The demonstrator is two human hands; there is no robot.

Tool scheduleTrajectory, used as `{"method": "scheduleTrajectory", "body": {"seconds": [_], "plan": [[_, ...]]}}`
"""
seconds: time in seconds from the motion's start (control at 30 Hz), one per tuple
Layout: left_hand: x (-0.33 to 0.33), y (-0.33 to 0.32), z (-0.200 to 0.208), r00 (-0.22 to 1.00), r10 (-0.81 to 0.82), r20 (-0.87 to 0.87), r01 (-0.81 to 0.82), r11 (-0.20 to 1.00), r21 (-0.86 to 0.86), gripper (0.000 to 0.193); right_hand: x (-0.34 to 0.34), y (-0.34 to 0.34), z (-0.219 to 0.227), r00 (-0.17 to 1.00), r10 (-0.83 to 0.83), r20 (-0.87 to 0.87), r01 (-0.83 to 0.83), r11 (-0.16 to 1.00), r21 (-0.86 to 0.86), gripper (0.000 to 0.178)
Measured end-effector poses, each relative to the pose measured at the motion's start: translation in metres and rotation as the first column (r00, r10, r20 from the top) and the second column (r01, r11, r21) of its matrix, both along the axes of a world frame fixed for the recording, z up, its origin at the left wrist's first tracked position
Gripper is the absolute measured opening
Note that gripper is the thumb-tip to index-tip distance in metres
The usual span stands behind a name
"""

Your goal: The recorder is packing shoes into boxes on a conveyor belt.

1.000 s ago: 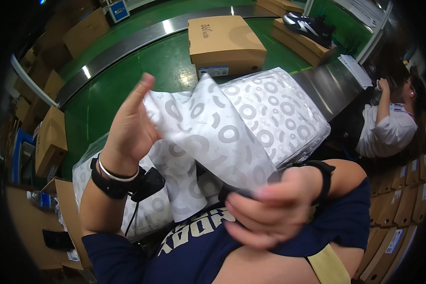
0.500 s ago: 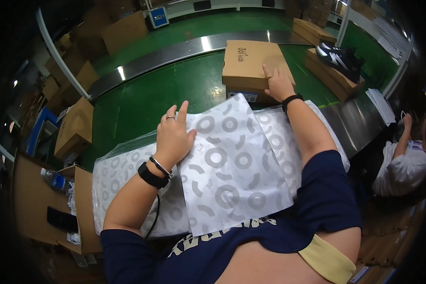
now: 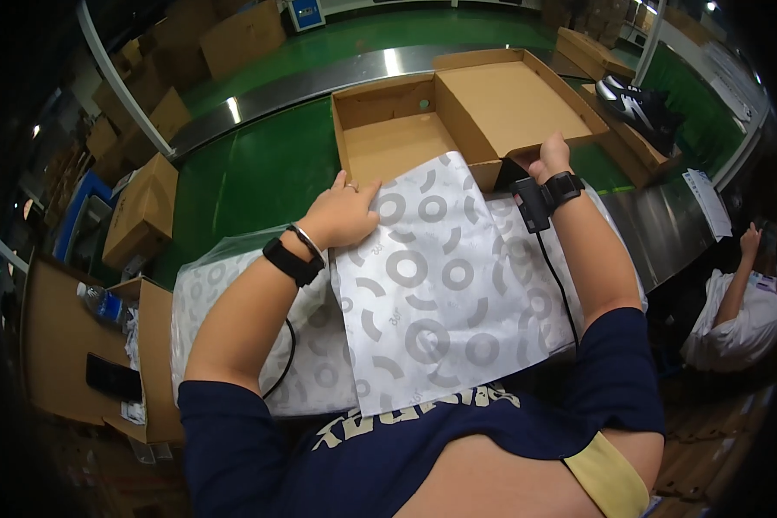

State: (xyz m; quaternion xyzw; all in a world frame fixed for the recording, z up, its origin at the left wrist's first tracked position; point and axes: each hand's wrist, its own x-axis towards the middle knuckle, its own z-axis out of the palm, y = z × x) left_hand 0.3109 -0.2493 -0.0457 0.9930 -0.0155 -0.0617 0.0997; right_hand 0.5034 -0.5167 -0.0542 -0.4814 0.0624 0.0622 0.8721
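Note:
A brown cardboard shoebox (image 3: 395, 142) stands opened out on the green surface beyond the paper, its bare inside showing. To its right the lid (image 3: 514, 104) lies turned back, inner side up. My right hand (image 3: 551, 161) is closed on the lid's near right edge, some fingers hidden beneath it. In front of me a white wrapping sheet (image 3: 436, 285) with grey rings and arcs lies on a stack of similar paper (image 3: 224, 293). My left hand (image 3: 345, 214) rests at the sheet's upper left edge, thumb and forefinger apart, close to the box's near side.
A closed carton (image 3: 142, 211) stands at the left. Below it, an open carton (image 3: 160, 358) sits by a water bottle (image 3: 100, 302) and a black phone (image 3: 112, 377). A black-and-white shoe (image 3: 637, 110) rests on another box at the right. A co-worker's arm (image 3: 738, 281) shows at far right.
The shoebox, closed half a second ago, is now open, its lid swung over to the right with my right hand. My left hand has slid slightly forward along the sheet.

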Motion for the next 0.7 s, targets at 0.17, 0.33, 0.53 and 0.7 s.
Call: {"method": "scheduleTrajectory", "body": {"seconds": [0.17, 0.33, 0.53, 0.7], "plan": [[-0.038, -0.01, 0.01, 0.89, 0.104, 0.444, -0.141, 0.989, 0.052, 0.061, -0.056, -0.02, -0.002, 0.898, 0.427, -0.106, -0.429, 0.795, -0.43, 0.076], [-0.119, -0.034, -0.015, 0.947, 0.296, 0.128, -0.154, 0.763, -0.628, 0.068, -0.147, -0.071, 0.005, 0.479, 0.781, -0.4, -0.825, 0.245, -0.509, 0.089], [-0.139, -0.058, -0.009, 0.938, 0.326, -0.115, -0.185, 0.192, -0.964, 0.073, -0.21, -0.062, 0.022, 0.422, 0.889, -0.18, -0.828, 0.297, -0.476, 0.089], [-0.134, -0.058, 0.089, 0.945, 0.284, -0.16, -0.199, 0.112, -0.974, 0.075, -0.207, -0.063, 0.085, 0.499, 0.857, -0.133, -0.825, 0.422, -0.375, 0.078]]}}
